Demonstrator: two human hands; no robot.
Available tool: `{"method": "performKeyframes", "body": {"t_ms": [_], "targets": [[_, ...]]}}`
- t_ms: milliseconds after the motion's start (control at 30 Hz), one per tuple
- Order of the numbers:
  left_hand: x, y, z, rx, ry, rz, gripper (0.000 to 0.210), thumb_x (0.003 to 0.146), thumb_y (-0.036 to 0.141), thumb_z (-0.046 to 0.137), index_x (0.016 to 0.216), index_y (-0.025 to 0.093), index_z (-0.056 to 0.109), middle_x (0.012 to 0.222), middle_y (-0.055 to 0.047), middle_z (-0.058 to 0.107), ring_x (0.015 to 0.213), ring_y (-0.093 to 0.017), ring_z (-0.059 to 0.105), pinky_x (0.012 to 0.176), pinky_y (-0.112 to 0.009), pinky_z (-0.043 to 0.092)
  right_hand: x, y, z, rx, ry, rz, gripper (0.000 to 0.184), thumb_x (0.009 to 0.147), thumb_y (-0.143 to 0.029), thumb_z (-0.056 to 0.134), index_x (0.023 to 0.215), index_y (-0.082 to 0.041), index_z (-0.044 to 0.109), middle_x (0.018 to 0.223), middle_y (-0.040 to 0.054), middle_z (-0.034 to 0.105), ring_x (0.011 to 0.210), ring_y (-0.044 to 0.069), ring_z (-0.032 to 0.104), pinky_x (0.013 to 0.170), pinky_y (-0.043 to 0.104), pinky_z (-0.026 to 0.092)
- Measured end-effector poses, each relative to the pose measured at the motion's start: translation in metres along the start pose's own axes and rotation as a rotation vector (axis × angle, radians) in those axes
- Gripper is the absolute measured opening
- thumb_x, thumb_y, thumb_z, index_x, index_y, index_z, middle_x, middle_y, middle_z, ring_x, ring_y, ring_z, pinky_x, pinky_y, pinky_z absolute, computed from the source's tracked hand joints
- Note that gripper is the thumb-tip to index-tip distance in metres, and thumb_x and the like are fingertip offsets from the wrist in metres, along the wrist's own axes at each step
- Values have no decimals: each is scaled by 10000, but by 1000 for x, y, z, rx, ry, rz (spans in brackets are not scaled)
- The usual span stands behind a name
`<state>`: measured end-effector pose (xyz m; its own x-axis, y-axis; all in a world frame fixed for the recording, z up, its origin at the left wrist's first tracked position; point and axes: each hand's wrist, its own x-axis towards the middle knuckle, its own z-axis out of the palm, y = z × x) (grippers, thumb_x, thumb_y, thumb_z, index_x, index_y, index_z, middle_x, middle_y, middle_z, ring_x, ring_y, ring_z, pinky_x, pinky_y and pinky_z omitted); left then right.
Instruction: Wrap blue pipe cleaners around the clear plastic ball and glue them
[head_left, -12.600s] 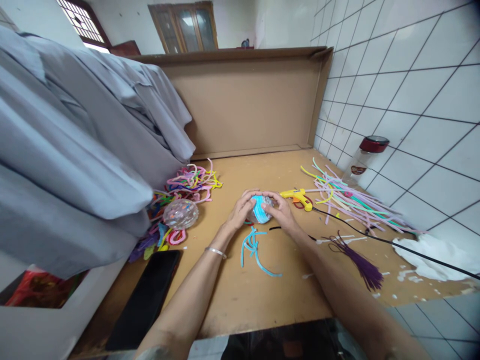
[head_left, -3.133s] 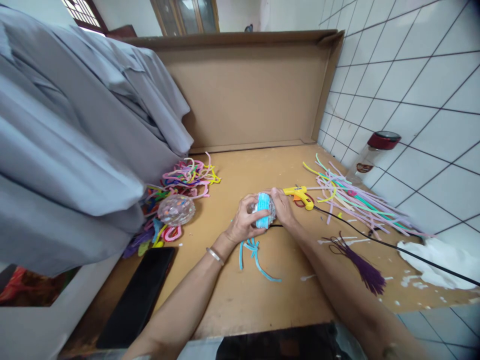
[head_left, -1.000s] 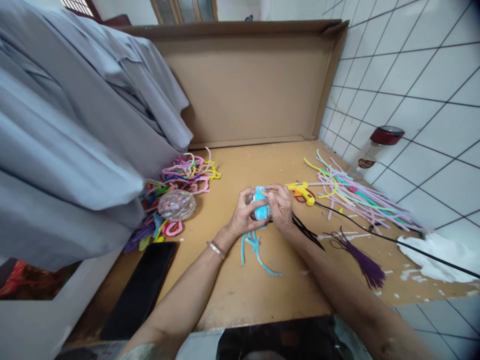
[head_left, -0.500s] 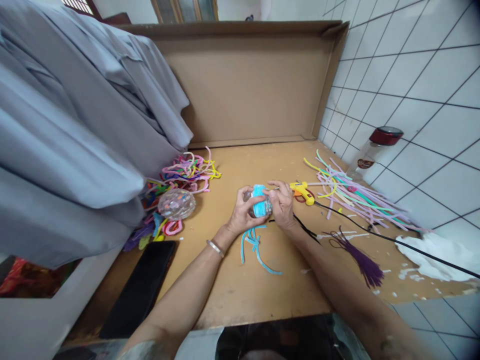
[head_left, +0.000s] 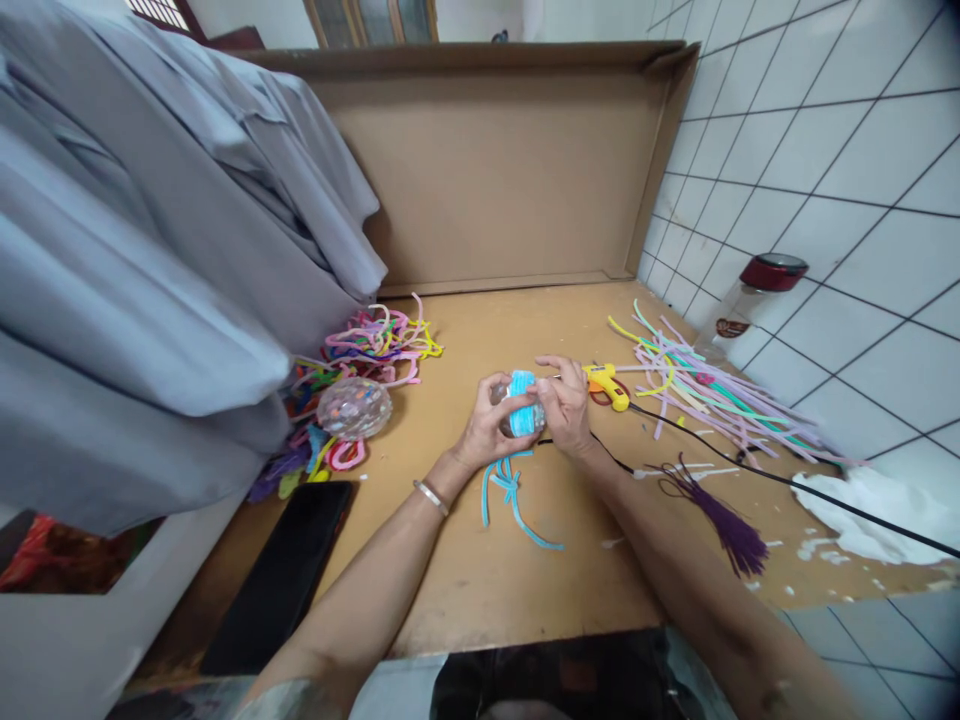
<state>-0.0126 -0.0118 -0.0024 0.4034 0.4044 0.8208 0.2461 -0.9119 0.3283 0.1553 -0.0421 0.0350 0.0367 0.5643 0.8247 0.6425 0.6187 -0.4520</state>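
Observation:
My left hand (head_left: 487, 425) is wrapped round a small clear rounded object (head_left: 539, 417) with a band of light blue pipe cleaners (head_left: 523, 405) across its middle. At its right side my right hand (head_left: 566, 405) has its thumb and fingers closed against the edge of the blue band. Whatever lies between those fingertips is too small to make out. Loose blue pipe cleaners (head_left: 510, 490) lie on the table just below the hands. Beyond my right hand rests a yellow hot glue gun (head_left: 611, 388), its nozzle partly hidden by the fingers.
Right of the glue gun are long pastel pipe cleaners (head_left: 712, 390), a jar (head_left: 724, 325), a purple tassel (head_left: 724, 530) and white tissue (head_left: 877, 510). A black cord (head_left: 712, 445) crosses there. On the left are tangled pipe cleaners (head_left: 375, 335), a clear ball (head_left: 354, 408) and a black phone (head_left: 281, 580).
The hands and the banded object have shifted slightly right, with the object turned a little. My right index finger has moved slightly; both hands keep their hold.

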Motion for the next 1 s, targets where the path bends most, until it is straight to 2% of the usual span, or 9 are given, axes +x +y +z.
{"method": "performKeyframes", "body": {"t_ms": [167, 333, 467, 567, 733, 900, 1000], "targets": [[-1, -1, 1, -13, -6, 46, 500, 761, 330, 832, 1211, 222, 644, 1333, -115, 362, 1322, -300, 463, 1093, -500, 489, 2, 0, -2, 29, 12, 42, 472, 1023, -418, 343, 911, -227, 760, 1213, 103, 627, 1158, 275, 568, 1009, 492, 408], [-2, -4, 1, -10, -30, 44, 499, 754, 322, 831, 1209, 225, 650, 1340, -119, 358, 1342, -320, 446, 1109, -525, 471, 1, 4, 3, 19, -35, 69, 484, 1019, -453, 373, 786, -217, 726, 1159, 98, 649, 1110, 261, 589, 983, 467, 429], [-2, -4, 1, -1, -51, 50, 494, 755, 313, 828, 1210, 231, 655, 1346, -121, 363, 1359, -336, 432, 1109, -540, 466, 3, 3, -1, 46, -33, 90, 471, 1021, -436, 362, 854, -235, 753, 1209, 88, 633, 1153, 269, 571, 1006, 477, 415], [-2, -4, 1, 11, -51, 64, 510, 756, 306, 826, 1228, 232, 648, 1355, -124, 362, 1359, -336, 432, 1113, -539, 459, 4, -1, -1, 48, -44, 66, 452, 1017, -432, 375, 882, -240, 761, 1230, 86, 632, 1163, 274, 565, 1013, 485, 406], [-3, -5, 3, 11, -39, 63, 530, 743, 304, 833, 1233, 220, 649, 1363, -131, 362, 1360, -335, 431, 1113, -534, 461, 4, -5, 1, 21, -64, -2, 453, 1017, -434, 395, 794, -231, 733, 1143, 83, 677, 1077, 250, 597, 943, 461, 437], [-3, -5, 3, 69, -69, 49, 536, 717, 286, 850, 1216, 235, 659, 1361, -118, 367, 1353, -338, 436, 1115, -536, 461, 7, -6, -3, 24, -35, -20, 421, 1008, -404, 413, 798, -243, 740, 1191, 77, 667, 1109, 262, 577, 953, 476, 427], [-3, -5, 3, 49, -47, 55, 541, 724, 293, 849, 1224, 222, 654, 1351, -125, 368, 1348, -328, 444, 1108, -526, 472, 5, -4, -1, 38, -30, -41, 396, 999, -398, 441, 779, -237, 728, 1115, 80, 686, 1059, 258, 588, 938, 468, 426]]}}
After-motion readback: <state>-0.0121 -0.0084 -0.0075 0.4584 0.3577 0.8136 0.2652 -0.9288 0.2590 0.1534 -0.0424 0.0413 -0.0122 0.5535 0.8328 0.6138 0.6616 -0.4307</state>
